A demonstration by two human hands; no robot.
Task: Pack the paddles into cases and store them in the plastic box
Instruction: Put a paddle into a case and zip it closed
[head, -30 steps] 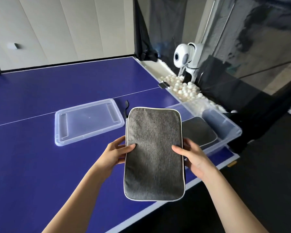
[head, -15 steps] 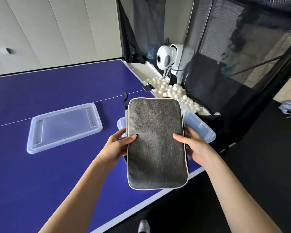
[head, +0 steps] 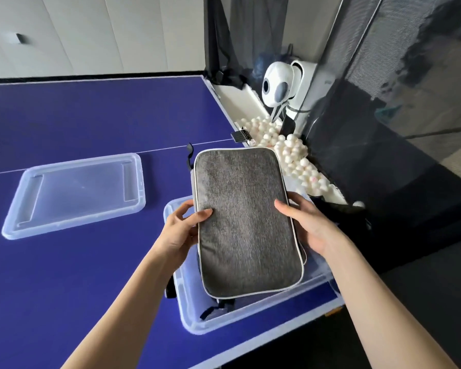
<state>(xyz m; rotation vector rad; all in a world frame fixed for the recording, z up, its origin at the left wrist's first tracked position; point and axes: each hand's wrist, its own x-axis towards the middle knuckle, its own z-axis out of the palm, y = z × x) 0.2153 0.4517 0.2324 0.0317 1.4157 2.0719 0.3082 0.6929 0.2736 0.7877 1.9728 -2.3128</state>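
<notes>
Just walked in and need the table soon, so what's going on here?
A person is packing up. Both hands, left hand and right hand, hold a grey paddle case by its long edges over the clear plastic box at the corner of the blue table. Another case seems to lie in the box already. The box lid lies off to the left.

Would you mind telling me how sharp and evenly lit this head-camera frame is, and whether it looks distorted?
Head view: soft, even daylight, no harsh glare; the grey case shows crisp weave; the wide lens bows the table edges; the lid stays sharp; the netting at right is dim.
</notes>
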